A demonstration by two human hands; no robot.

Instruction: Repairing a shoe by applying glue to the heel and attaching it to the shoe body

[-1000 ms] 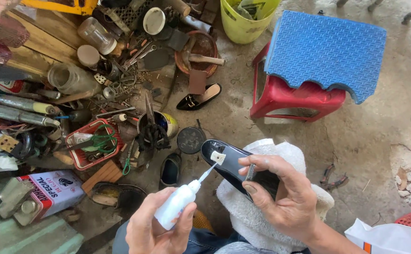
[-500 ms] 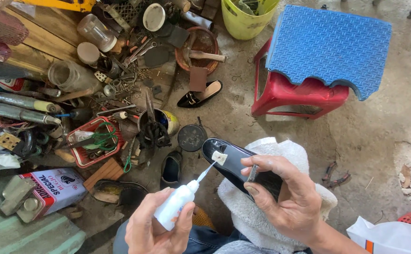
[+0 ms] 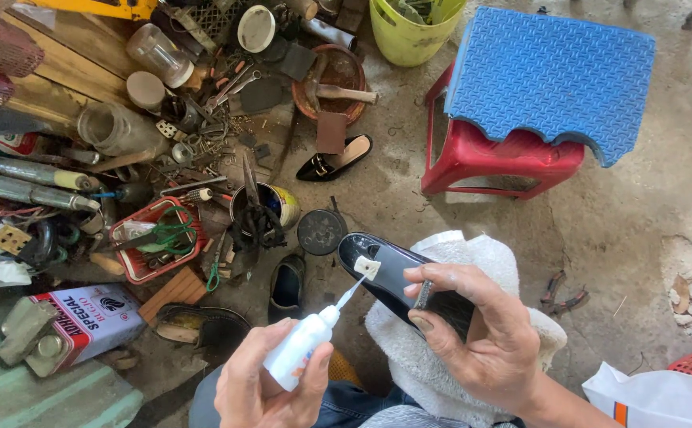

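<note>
Glue work looks midway: your left hand (image 3: 271, 388) is clamped on the bottle (image 3: 302, 353), nozzle touching the pale patch (image 3: 367, 267) on the black shoe (image 3: 393, 273) your right hand (image 3: 481, 341) grips over the towel (image 3: 473, 254); pressing remains.

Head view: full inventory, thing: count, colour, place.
glue bottle: 1, white, nozzle tip at the shoe's pale patch
shoe: 1, glossy black, over the towel
towel: 1, white, on the lap
stool: 1, red, blue mat on top, upper right
bucket: 1, yellow-green, top centre
loose shoe: 1, black, floor centre
basket: 1, red, left
can: 1, white and red, lower left
pliers: 1, dark, floor right
left hand: holds glue bottle
right hand: fingers grip shoe
</note>
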